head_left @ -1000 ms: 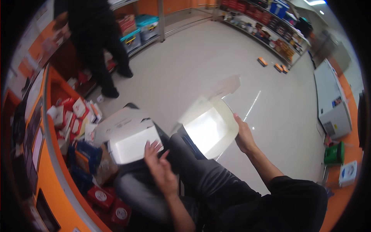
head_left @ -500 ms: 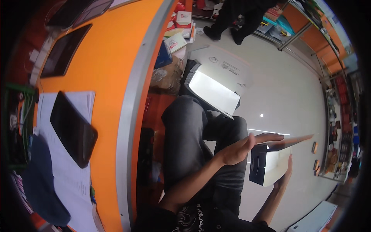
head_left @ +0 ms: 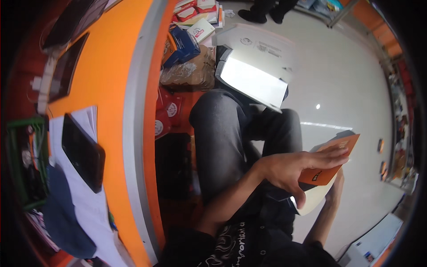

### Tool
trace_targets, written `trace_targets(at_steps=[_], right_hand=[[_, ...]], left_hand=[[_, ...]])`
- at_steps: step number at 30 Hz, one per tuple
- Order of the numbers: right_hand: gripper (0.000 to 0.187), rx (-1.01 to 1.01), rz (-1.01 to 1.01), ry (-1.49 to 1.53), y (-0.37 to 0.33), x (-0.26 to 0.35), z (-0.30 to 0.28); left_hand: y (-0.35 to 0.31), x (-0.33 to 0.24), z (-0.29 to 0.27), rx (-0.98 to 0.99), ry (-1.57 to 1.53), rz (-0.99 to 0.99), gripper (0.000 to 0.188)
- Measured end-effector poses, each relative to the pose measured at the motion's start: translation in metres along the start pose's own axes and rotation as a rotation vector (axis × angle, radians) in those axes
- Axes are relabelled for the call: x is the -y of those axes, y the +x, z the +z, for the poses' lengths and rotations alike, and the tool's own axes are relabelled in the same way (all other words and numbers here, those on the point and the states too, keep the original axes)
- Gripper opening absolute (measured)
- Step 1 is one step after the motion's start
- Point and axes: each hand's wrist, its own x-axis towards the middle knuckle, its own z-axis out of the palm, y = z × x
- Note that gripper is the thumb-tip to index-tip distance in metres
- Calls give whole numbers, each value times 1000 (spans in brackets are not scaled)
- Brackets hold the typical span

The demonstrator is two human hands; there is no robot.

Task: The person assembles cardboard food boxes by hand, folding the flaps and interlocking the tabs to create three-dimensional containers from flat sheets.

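Observation:
Above my lap is a partly folded cardboard box point(head_left: 330, 174), with an orange printed panel, dark sides and a pale inner face. My left hand point(head_left: 296, 171) lies across the orange panel, fingers stretched over it and thumb bent down at the near side, gripping the box. From the right, my right hand point(head_left: 334, 191) supports the pale side; most of its fingers are hidden behind the card. Beyond my knees lies a stack of flat, unfolded cartons point(head_left: 253, 75), white side up.
At left an orange table point(head_left: 120, 89) with a metal edge bears a dark phone point(head_left: 83, 151), papers and a dark cloth cap point(head_left: 66, 213). Small boxes point(head_left: 182, 46) and a wrapped brown package point(head_left: 191, 73) are piled past my left knee. Another person's feet point(head_left: 262, 17) show at the top.
My left hand has come over the box, and the orange panel now tilts toward me, covering most of the inside. The box has moved slightly. The view has shifted a little.

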Motion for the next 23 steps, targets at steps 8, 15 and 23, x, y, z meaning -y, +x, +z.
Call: trace_targets(at_steps=[8, 15, 23], right_hand=[[56, 48, 173, 326, 0, -7, 19], [62, 252, 98, 197, -9, -10, 30], [97, 433, -331, 229, 16, -16, -28]], left_hand=[[2, -15, 7, -101, 299, -112, 146], [-12, -26, 7, -828, 724, -647, 57], [-64, -31, 12, -1293, 706, -517, 51]])
